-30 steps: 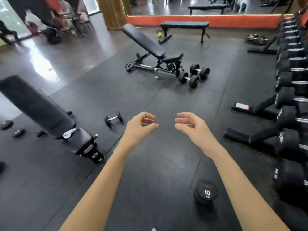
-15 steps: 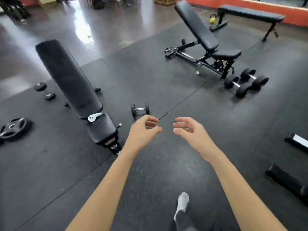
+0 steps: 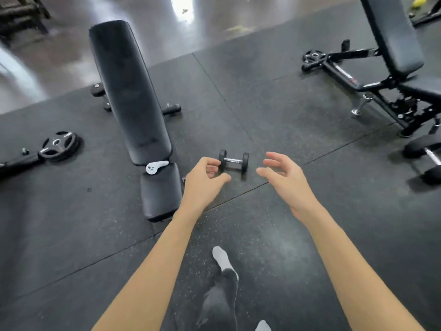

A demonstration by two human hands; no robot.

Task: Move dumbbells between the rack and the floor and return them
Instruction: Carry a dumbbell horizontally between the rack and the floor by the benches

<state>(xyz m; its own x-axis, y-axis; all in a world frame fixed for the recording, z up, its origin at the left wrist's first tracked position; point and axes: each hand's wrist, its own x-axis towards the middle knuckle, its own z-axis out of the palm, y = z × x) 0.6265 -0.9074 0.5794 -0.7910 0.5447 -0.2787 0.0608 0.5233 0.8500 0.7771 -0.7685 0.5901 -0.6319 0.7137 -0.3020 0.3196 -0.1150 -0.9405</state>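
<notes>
Head view: left hand (image 3: 202,180) and right hand (image 3: 285,174) extended, fingers loosely curled.

No legible text, number, brand or sign anywhere in view. Faint reddish marking on the frame bar of the right-hand bench (image 3: 350,80), too blurred to read. Raised lettering possibly present on the weight plate (image 3: 58,145) at left, likewise unreadable.
</notes>
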